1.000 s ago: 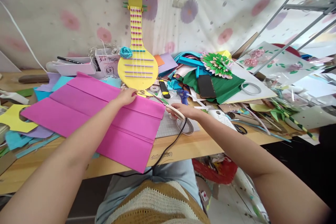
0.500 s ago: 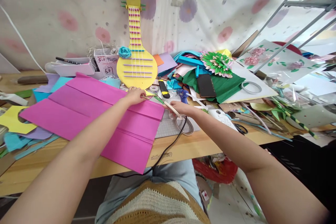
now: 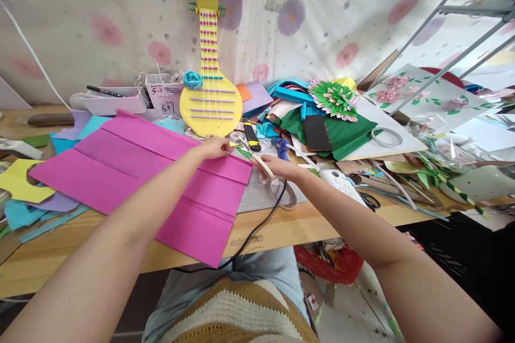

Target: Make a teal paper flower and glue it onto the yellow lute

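Note:
A large magenta sheet with long fold lines lies across the left and middle of the table. My left hand is closed at its far edge, fingertips pinched on the sheet near its right end. My right hand, at the sheet's right corner, grips a pair of scissors with whitish handles. The blades point away and to the left, towards my left fingers. A yellow paper lute with strings and a blue yarn ball stands behind my left hand.
Beyond my hands are a utility knife, a blue glue gun and a phone on green paper. A tape roll and a black cord lie by the grey cutting mat. Paper scraps crowd both sides.
My left hand has shifted slightly right along the sheet's far edge, closer to the scissors. My right hand stays almost in place with the scissors.

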`<state>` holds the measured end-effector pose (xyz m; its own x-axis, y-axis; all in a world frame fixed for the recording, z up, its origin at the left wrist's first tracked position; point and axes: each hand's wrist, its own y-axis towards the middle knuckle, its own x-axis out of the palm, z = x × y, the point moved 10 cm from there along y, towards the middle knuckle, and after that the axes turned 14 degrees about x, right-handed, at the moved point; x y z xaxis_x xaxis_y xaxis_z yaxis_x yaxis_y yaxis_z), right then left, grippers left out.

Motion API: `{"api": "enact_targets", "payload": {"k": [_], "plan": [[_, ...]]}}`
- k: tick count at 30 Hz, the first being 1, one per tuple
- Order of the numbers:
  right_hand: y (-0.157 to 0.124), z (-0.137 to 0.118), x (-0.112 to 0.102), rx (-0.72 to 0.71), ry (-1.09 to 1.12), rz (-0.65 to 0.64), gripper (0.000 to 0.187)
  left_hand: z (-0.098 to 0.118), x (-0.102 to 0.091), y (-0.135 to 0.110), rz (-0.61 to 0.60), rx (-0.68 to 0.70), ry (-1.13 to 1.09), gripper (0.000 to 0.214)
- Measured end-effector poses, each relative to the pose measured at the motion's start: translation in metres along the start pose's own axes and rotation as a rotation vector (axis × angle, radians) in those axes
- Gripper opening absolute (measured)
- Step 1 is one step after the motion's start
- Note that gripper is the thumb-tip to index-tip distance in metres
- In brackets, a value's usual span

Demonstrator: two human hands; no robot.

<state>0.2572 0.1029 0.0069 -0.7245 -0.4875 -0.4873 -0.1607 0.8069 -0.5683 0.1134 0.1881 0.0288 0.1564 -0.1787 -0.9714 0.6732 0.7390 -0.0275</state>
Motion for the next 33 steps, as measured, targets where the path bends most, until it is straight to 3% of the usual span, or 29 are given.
{"api": "enact_targets", "payload": {"k": [4,9,14,24,33], "plan": [[-0.013,-0.008,-0.004,-0.084,-0.034,-0.029,0.048,-0.012,-0.019,-0.004,0.077,-0.017,-0.006,0.017],[-0.025,-0.012,-0.004,-0.072,-0.123,-0.114,0.05,-0.033,-0.043,-0.012,0.197,-0.02,0.006,0.021],[-0.034,-0.001,-0.005,-0.043,-0.168,-0.235,0.06,-0.038,-0.039,-0.014,0.22,-0.02,0.078,0.024],[-0.04,0.025,0.0,0.059,-0.367,-0.485,0.054,-0.032,-0.039,-0.019,0.3,-0.062,0.098,0.024],[-0.03,0.024,0.013,0.108,-0.388,-0.555,0.061,-0.031,-0.047,-0.021,0.342,-0.061,0.039,0.022]]}}
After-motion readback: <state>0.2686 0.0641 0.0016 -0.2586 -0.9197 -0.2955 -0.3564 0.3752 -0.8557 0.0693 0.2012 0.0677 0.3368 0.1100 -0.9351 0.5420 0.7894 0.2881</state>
